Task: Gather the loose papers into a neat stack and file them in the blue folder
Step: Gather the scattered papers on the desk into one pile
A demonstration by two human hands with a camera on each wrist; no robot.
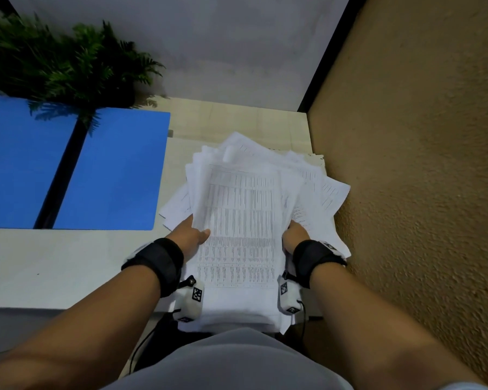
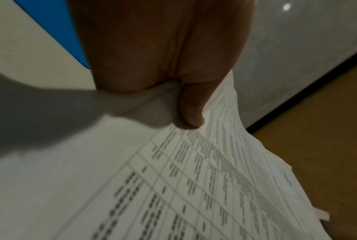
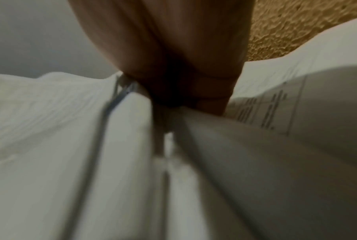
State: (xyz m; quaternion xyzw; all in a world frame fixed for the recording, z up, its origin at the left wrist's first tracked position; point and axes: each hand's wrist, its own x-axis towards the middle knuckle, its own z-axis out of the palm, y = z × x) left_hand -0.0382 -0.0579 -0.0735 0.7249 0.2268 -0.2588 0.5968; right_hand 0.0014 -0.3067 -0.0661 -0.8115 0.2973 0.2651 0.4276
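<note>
A messy bundle of white printed papers (image 1: 243, 209) fans out over the right part of the pale table (image 1: 68, 263). My left hand (image 1: 193, 235) grips the bundle's left edge, thumb on the top sheet's printed table. In the left wrist view that thumb (image 2: 191, 112) presses on the top sheet (image 2: 194, 186). My right hand (image 1: 295, 235) holds the right edge, its fingers tucked among the sheets. The right wrist view is blurred, with the right hand (image 3: 183, 91) sunk between layers of paper (image 3: 50, 129). The blue folder (image 1: 110, 170) lies open flat at the left.
A green fern-like plant (image 1: 62, 60) stands at the back left and overhangs the folder. A rough tan wall (image 1: 420, 164) runs close along the right of the papers. A grey wall (image 1: 209, 46) closes the back. The table's near edge is by my lap.
</note>
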